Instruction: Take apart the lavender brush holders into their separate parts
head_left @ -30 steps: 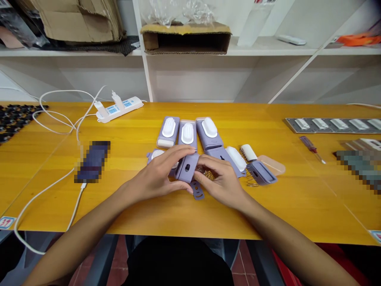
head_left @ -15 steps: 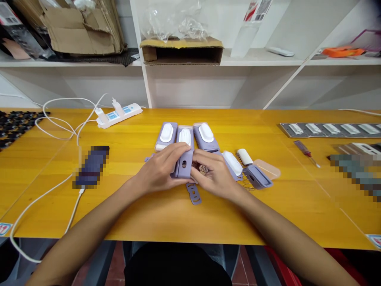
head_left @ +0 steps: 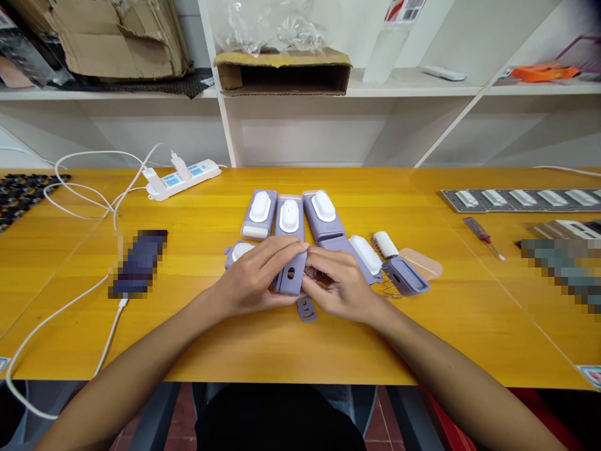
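Over the front of the table, my left hand [head_left: 256,275] is wrapped round a purple plastic housing [head_left: 290,282], whose end shows a dark oval hole. Against its right side, my right hand [head_left: 342,282] is closed with thumb and fingers bent around a thin metal spring [head_left: 319,275], mostly hidden by the fingers. Beneath the hands lies a flat purple plate with cut-outs [head_left: 307,310]. Just behind stand several purple units with white oval tops, one of them at the middle [head_left: 289,216]. A white-topped purple part [head_left: 241,251] peeks out beyond my left hand.
Right of my hands lie a white bristled piece [head_left: 366,255], a small white roller-like part [head_left: 385,244], a purple shell [head_left: 407,279] and a translucent lid [head_left: 422,263]. A screwdriver [head_left: 483,237] lies farther right. At left are a phone [head_left: 139,263], cables and a power strip [head_left: 183,180].
Both hands have moved slightly toward me with the purple housing, uncovering more of the middle unit behind. Less of the spring shows by my right fingers. The view has shifted a little.
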`<state>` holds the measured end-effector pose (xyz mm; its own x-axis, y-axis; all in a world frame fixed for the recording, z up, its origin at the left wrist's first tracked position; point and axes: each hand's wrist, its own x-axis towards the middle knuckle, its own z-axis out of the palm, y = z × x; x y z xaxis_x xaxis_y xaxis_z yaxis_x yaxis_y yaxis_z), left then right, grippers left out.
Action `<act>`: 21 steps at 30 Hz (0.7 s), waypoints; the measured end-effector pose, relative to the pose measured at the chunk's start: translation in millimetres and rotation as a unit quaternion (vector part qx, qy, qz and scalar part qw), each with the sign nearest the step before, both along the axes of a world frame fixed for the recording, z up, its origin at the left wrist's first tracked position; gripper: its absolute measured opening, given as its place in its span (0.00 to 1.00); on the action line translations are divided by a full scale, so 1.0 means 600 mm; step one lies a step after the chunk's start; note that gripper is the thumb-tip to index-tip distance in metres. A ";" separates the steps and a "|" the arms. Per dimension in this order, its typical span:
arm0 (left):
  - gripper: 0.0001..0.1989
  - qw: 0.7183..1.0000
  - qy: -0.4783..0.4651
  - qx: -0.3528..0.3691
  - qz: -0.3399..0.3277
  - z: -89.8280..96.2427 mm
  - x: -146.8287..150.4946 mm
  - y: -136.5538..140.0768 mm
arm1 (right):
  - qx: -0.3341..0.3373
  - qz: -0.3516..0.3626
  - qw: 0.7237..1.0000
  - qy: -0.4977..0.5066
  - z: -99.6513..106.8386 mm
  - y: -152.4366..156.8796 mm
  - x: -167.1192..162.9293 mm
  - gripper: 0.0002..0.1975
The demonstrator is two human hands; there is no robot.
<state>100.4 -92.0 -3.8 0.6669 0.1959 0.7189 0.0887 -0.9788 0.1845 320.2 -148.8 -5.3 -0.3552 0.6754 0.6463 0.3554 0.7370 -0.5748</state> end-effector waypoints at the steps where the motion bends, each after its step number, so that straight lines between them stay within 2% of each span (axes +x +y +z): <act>1: 0.38 1.000 0.000 0.003 0.001 -0.001 0.001 -0.001 | -0.004 -0.001 1.000 0.001 0.001 -0.001 0.000 0.14; 8: 0.35 1.000 0.002 0.009 -0.016 -0.003 -0.002 0.005 | -0.059 -0.009 0.998 0.018 0.010 -0.003 0.006 0.11; 13: 0.39 1.000 -0.006 -0.002 0.012 0.000 -0.007 0.008 | -0.062 -0.012 0.998 0.002 0.005 -0.002 0.012 0.05; 16: 0.43 0.999 0.004 -0.025 0.043 0.008 -0.013 0.007 | -0.083 -0.016 0.996 -0.012 0.010 0.000 0.022 0.05; 19: 0.44 0.997 0.022 -0.033 0.062 0.017 -0.018 0.004 | -0.112 -0.049 0.992 -0.008 0.025 0.004 0.042 0.07; 21: 0.44 0.997 0.025 -0.026 0.065 0.019 -0.019 0.000 | -0.152 -0.078 0.984 0.043 0.035 0.009 0.059 0.08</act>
